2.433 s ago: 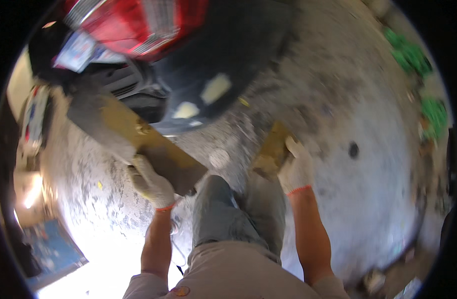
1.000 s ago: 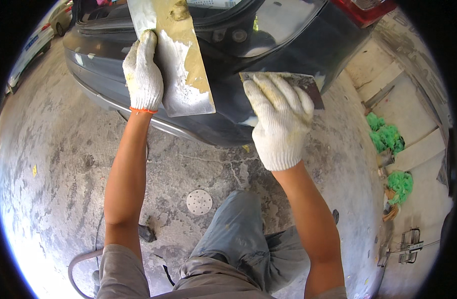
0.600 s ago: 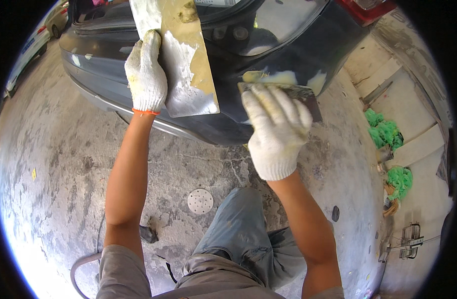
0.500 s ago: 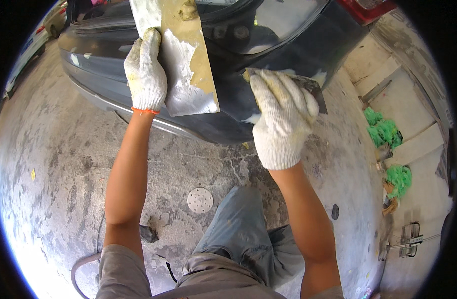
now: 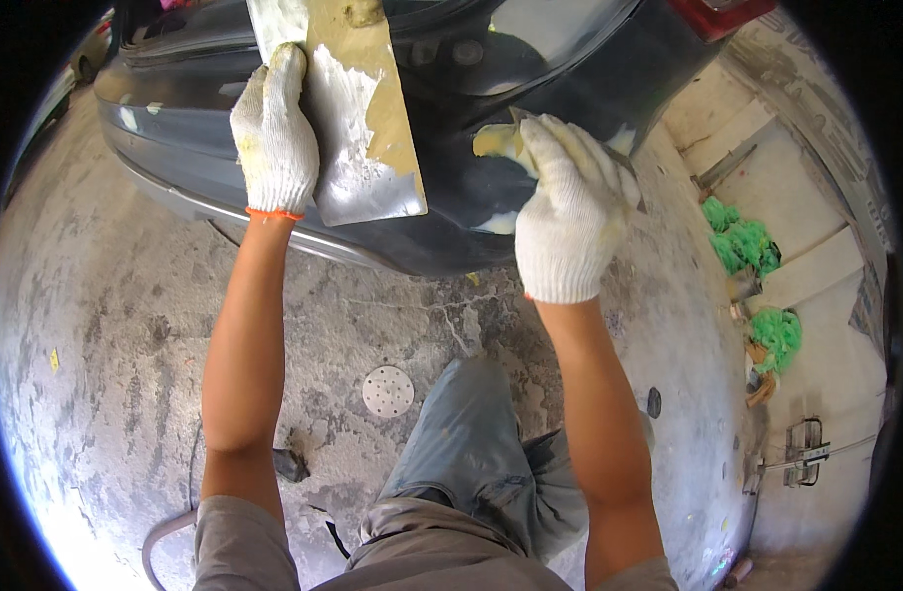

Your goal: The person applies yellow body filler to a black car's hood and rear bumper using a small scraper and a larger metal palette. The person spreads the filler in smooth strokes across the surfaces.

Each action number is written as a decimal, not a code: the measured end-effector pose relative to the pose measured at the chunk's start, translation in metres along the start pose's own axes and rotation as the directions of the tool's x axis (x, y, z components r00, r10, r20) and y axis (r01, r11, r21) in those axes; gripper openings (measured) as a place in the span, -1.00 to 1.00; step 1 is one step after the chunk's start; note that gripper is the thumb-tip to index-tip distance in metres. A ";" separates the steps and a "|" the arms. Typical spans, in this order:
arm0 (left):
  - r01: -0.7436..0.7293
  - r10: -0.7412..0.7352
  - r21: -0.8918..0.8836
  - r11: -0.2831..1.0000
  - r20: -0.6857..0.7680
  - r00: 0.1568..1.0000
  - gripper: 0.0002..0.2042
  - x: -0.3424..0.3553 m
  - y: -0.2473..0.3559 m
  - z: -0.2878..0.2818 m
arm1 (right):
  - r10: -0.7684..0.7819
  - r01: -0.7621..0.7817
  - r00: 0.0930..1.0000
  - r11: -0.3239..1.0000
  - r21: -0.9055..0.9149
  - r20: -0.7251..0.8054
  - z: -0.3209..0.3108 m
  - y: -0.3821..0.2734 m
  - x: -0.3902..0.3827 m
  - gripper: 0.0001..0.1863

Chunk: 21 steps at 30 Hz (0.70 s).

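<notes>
My left hand (image 5: 274, 138), in a white knit glove, grips the edge of a flat metal plate (image 5: 358, 177) with its thumb on top. Yellowish filler paste (image 5: 397, 128) is smeared over much of the plate, with a lump near its far end. My right hand (image 5: 574, 202), gloved too, is closed on a putty knife (image 5: 640, 200), mostly hidden under the fingers. Its blade lies at the dark car bumper (image 5: 451, 231). A fresh patch of yellow filler (image 5: 496, 140) shows on the bumper just left of those fingers. Paler filler (image 5: 499, 224) lies nearer me.
A red tail light (image 5: 717, 15) is at the upper right of the car. Green netting-like bundles (image 5: 742, 241) lie along the right wall. A round perforated disc (image 5: 388, 391) rests on the stained concrete floor, and a hose (image 5: 161, 532) curves at lower left.
My right hand has shifted right and slightly away across the bumper, and a yellow filler patch now shows left of it. My left hand still holds the plate.
</notes>
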<state>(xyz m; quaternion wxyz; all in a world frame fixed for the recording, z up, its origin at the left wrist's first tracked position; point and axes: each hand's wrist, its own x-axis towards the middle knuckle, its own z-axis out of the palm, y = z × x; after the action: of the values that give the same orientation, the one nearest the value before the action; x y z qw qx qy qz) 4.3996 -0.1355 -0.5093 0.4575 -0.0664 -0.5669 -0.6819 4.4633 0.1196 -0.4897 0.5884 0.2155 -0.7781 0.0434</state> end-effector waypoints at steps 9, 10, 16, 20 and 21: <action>-0.124 0.123 0.093 0.988 0.014 0.992 -0.60 0.006 -0.006 0.001 | -0.051 0.043 0.993 0.996 0.072 0.107 -0.010 -0.024 -0.043 -0.66; -0.141 0.141 0.134 0.981 0.007 0.990 -0.61 0.006 -0.006 0.001 | -0.066 0.057 0.990 0.995 0.078 0.121 -0.013 -0.025 -0.041 -0.67; 0.040 -0.041 0.064 0.997 0.010 0.999 -0.59 0.002 0.005 0.002 | 0.064 -0.065 0.997 0.998 -0.010 -0.047 -0.005 -0.008 -0.001 -0.64; 0.086 -0.086 -0.028 0.996 -0.010 0.996 -0.60 0.002 0.003 0.003 | 0.051 -0.052 0.997 0.999 0.007 0.049 0.004 -0.016 -0.008 -0.60; 0.089 -0.090 -0.032 0.996 -0.018 0.996 -0.60 0.002 0.001 0.003 | 0.011 -0.011 1.000 1.000 0.004 0.000 0.008 -0.022 -0.013 -0.58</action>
<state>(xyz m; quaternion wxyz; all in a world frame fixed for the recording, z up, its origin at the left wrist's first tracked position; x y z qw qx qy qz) 4.3983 -0.1341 -0.5061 0.4311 -0.0413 -0.5541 -0.7110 4.4672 0.1006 -0.5087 0.5878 0.2122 -0.7792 0.0481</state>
